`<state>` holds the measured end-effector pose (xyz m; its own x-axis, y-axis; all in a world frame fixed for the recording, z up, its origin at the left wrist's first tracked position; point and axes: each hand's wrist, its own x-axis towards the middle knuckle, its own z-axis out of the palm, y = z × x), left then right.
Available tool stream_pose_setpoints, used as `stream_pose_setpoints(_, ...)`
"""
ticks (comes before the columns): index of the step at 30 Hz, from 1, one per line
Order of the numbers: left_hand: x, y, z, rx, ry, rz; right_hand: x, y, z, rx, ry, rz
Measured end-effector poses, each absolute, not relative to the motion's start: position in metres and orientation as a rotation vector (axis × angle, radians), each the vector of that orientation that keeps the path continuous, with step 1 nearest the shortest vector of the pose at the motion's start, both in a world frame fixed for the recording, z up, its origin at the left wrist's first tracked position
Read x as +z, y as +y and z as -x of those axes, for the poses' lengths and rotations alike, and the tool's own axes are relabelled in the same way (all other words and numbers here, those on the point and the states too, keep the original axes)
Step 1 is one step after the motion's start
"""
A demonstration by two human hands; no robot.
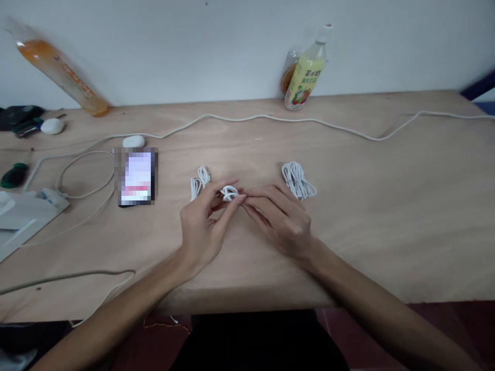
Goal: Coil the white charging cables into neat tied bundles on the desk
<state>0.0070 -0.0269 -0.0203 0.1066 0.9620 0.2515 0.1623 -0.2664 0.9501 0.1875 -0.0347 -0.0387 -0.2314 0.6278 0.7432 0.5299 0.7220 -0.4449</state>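
Between my two hands, just above the wooden table (367, 221), is a coiled white cable (229, 193). My left hand (204, 219) is closed around the coil, thumb in front and fingers behind. My right hand (280, 216) pinches at the coil's right side with its fingertips; the exact part between them is hidden. Behind my left hand lie a few small white cable bundles (203, 176), partly covered by the fingers. Beyond my right hand rests a larger pile of coiled white cables (297, 180).
A phone (136, 178) lies to the left beside a white case (133, 141). An orange drink bottle (64, 77) and a yellow-labelled bottle (307, 72) stand by the wall. One long white cord (263, 118) crosses the table's back. A white box (23, 221) sits at the left edge.
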Motion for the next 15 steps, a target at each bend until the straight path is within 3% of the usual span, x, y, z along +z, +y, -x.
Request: stream_pose_setpoints(15, -0.0174, -0.0208, -0.0007, 1.135, 1.169, -1.65, -0.036, -0.0318, -0.1871, 0.046, -1.925, 0.856)
